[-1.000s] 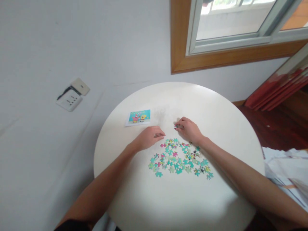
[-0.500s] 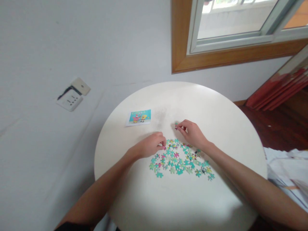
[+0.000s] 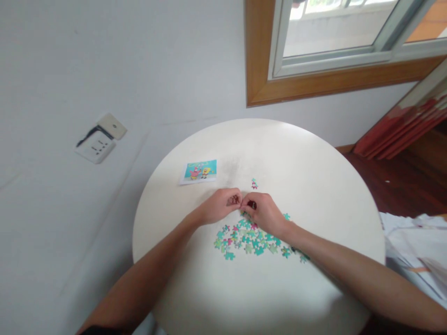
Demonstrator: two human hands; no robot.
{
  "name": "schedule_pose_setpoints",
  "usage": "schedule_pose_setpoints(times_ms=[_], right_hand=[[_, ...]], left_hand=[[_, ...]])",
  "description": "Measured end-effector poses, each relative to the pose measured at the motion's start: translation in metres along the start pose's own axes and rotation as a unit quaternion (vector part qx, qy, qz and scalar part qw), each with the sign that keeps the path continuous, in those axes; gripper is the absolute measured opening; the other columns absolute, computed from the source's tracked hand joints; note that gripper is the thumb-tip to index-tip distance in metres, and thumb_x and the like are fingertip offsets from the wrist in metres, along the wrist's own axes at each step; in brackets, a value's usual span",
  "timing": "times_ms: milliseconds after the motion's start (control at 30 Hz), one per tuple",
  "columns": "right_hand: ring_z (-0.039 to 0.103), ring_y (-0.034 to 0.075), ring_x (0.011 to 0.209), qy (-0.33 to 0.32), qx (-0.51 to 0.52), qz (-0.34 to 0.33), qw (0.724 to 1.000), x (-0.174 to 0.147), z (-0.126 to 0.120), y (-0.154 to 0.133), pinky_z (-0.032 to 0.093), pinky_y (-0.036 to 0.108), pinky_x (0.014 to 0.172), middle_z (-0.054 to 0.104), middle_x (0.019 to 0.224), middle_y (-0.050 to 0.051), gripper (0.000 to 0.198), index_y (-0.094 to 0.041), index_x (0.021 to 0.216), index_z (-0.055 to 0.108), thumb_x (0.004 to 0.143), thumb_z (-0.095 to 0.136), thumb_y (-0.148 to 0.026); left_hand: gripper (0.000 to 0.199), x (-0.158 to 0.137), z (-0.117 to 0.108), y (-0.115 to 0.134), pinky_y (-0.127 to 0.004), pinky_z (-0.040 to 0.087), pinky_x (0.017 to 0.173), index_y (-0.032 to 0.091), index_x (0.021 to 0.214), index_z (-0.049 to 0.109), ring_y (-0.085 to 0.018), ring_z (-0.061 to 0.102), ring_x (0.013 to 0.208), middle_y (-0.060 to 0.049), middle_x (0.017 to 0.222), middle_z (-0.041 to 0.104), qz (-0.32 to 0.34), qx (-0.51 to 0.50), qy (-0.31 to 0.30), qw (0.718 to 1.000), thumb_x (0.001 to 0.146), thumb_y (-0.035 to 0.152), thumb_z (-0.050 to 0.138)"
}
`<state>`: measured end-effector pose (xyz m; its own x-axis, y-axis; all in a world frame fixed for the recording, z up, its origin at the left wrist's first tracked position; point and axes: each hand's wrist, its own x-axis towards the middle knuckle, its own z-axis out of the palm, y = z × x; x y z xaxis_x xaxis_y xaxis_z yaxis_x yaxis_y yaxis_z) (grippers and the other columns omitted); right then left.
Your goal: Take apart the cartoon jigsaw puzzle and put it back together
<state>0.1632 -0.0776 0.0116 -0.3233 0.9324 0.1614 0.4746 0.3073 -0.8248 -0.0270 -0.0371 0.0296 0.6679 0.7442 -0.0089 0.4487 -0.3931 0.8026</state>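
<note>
Left hand (image 3: 221, 204): pinches narrow, contents unclear | Right hand (image 3: 263, 211): pinches narrow, meets left, contents unclear | Pieces (image 3: 255, 243): lie beneath right

Your puzzle pieces (image 3: 255, 243) show teal, pale green and pink, perhaps some yellow; your card (image 3: 200, 170) has pink and yellow figures on turquoise.

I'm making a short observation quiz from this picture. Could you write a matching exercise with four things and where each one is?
Things
1. Rectangular teal picture card
2. Small pink-and-teal puzzle section
3. Loose puzzle pieces, mostly teal and pale green
4. Red fabric curtain

Places
A. Scattered on the table, partly hidden by the right hand
B. Off the table, at the view's right edge
C. On the table, beyond the left hand
D. On the table, just beyond the right hand

Pairs: 1-C, 2-D, 3-A, 4-B
</note>
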Motion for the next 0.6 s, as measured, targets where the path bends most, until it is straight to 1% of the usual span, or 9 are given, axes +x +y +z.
schedule_pose_setpoints(times_ms=[67, 133, 167, 233, 333, 467, 533, 600], right_hand=[[0.055, 0.011, 0.061, 0.026, 0.021, 0.015, 0.999, 0.005, -0.007, 0.009, 0.039, 0.022, 0.06, 0.064, 0.066, -0.002, 0.007, -0.018, 0.08, 0.066, 0.084, 0.062, -0.014], [0.057, 0.012, 0.06, 0.06, 0.038, 0.042, 0.997, 0.012, -0.017, 0.022, 0.04, 0.022, 0.059, 0.065, 0.066, -0.001, 0.007, -0.017, 0.082, 0.068, 0.084, 0.061, -0.016], [0.058, 0.012, 0.06, 0.076, 0.039, 0.059, 0.995, 0.015, -0.021, 0.029, 0.041, 0.022, 0.058, 0.066, 0.066, 0.0, 0.007, -0.016, 0.081, 0.068, 0.083, 0.061, -0.017], [0.059, 0.013, 0.059, 0.099, 0.022, 0.091, 0.991, 0.022, -0.027, 0.041, 0.042, 0.023, 0.059, 0.068, 0.065, 0.001, 0.007, -0.016, 0.076, 0.068, 0.081, 0.062, -0.016], [0.062, 0.014, 0.062, 0.111, -0.031, 0.113, 0.987, 0.027, -0.03, 0.048, 0.043, 0.024, 0.061, 0.07, 0.066, 0.002, 0.008, -0.017, 0.074, 0.07, 0.078, 0.064, -0.016], [0.064, 0.017, 0.069, 0.107, -0.138, 0.139, 0.975, 0.029, -0.024, 0.039, 0.041, 0.025, 0.062, 0.074, 0.076, 0.004, 0.009, -0.02, 0.078, 0.074, 0.081, 0.065, -0.024], [0.064, 0.018, 0.069, 0.105, -0.192, 0.156, 0.963, 0.028, -0.022, 0.034, 0.039, 0.026, 0.061, 0.074, 0.077, 0.004, 0.012, -0.022, 0.078, 0.073, 0.083, 0.064, -0.028], [0.064, 0.019, 0.07, 0.106, -0.225, 0.16, 0.955, 0.027, -0.021, 0.031, 0.038, 0.026, 0.06, 0.074, 0.076, 0.005, 0.014, -0.022, 0.078, 0.073, 0.084, 0.063, -0.03]], left_hand=[[0.007, 0.006, 0.008, -0.003, -0.026, 0.047, 0.076, 0.017, 0.092, 0.061, -0.016, 0.06, 0.082, -0.001, 0.086, 0.064, 0.007, -0.008, 0.067, 0.998, 0.089, 0.023, 0.059], [0.014, 0.012, 0.016, -0.006, -0.032, 0.048, 0.088, 0.018, 0.101, 0.064, -0.018, 0.061, 0.094, -0.004, 0.098, 0.068, 0.031, 0.043, 0.123, 0.991, 0.093, 0.021, 0.053], [0.02, 0.015, 0.02, -0.008, -0.036, 0.046, 0.095, 0.019, 0.107, 0.065, -0.02, 0.059, 0.102, -0.005, 0.107, 0.068, 0.05, 0.084, 0.134, 0.986, 0.094, 0.019, 0.05], [0.034, 0.019, 0.026, -0.011, -0.041, 0.039, 0.105, 0.022, 0.121, 0.063, -0.022, 0.053, 0.116, -0.005, 0.125, 0.065, 0.081, 0.165, 0.128, 0.975, 0.094, 0.013, 0.044], [0.048, 0.021, 0.031, -0.015, -0.045, 0.036, 0.107, 0.025, 0.139, 0.051, -0.023, 0.045, 0.123, -0.003, 0.143, 0.054, 0.08, 0.239, 0.09, 0.963, 0.095, 0.012, 0.041], [0.052, 0.021, 0.032, -0.019, -0.046, 0.034, 0.105, 0.03, 0.145, 0.044, -0.024, 0.041, 0.127, 0.001, 0.148, 0.049, 0.064, 0.281, 0.053, 0.956, 0.096, 0.014, 0.039], [0.054, 0.021, 0.031, -0.02, -0.046, 0.033, 0.105, 0.031, 0.145, 0.043, -0.024, 0.04, 0.128, 0.001, 0.149, 0.048, 0.06, 0.284, 0.048, 0.956, 0.095, 0.013, 0.038], [0.056, 0.022, 0.031, -0.021, -0.046, 0.032, 0.106, 0.03, 0.146, 0.043, -0.024, 0.04, 0.128, 0.001, 0.149, 0.047, 0.057, 0.281, 0.045, 0.957, 0.094, 0.011, 0.038]])
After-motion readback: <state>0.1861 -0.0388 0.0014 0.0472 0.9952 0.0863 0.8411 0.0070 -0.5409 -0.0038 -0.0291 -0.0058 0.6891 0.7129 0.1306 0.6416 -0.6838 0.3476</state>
